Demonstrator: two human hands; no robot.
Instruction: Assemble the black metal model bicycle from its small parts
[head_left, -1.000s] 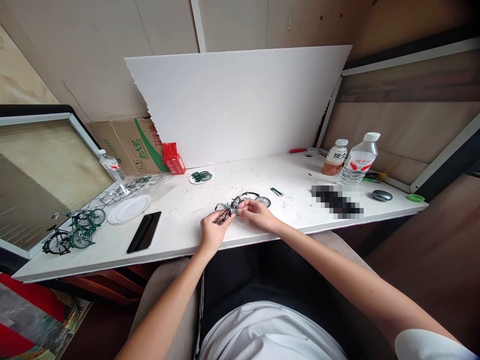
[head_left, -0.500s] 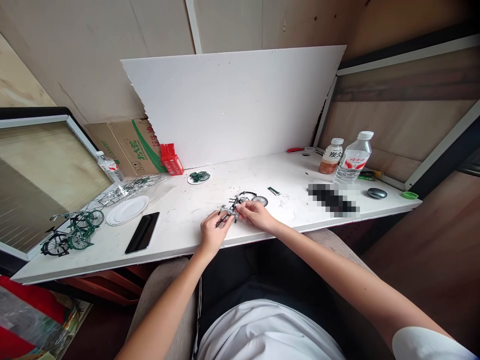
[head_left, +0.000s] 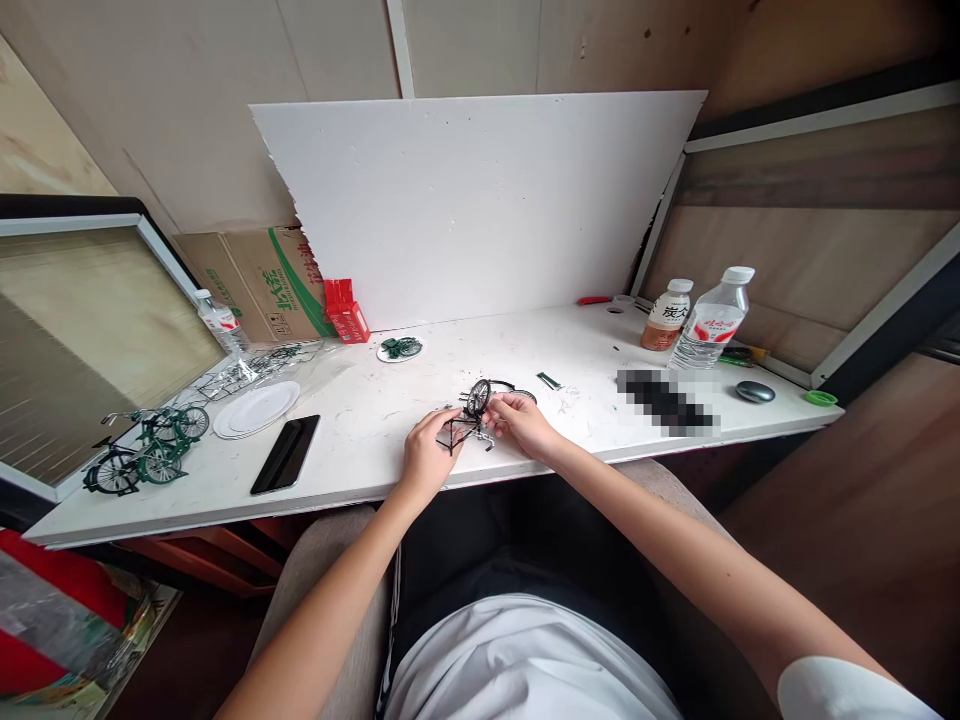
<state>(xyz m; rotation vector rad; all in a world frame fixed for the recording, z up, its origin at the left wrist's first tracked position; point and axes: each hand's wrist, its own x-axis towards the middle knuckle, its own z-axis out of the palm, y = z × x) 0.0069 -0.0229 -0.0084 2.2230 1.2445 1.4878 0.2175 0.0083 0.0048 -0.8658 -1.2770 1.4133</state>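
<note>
Over the front edge of the table, my left hand (head_left: 430, 448) is closed around the frame of a small black model bicycle (head_left: 469, 425). Its spoked wheel (head_left: 478, 397) stands up from the frame, between my two hands. My right hand (head_left: 525, 424) pinches at the wheel side of the same model; its fingertips cover the exact part they grip. Just behind the right fingers, a curved black fender (head_left: 501, 385) and a second wheel (head_left: 527, 395) lie on the table, partly hidden. A thin green part (head_left: 549, 381) lies farther right.
Assembled model bicycles (head_left: 150, 450), white plates (head_left: 256, 408) and a phone (head_left: 285, 455) are at left. Green parts lie on a small white plate (head_left: 400, 348) at the back. Bottles (head_left: 711, 320), a dark rounded object (head_left: 754, 391) and a green lid (head_left: 820, 398) are at right.
The model bicycle has been turned in my hands, so its wheel now shows upright and handlebars point toward me. My right hand has shifted slightly right, covering more of the loose wheel.
</note>
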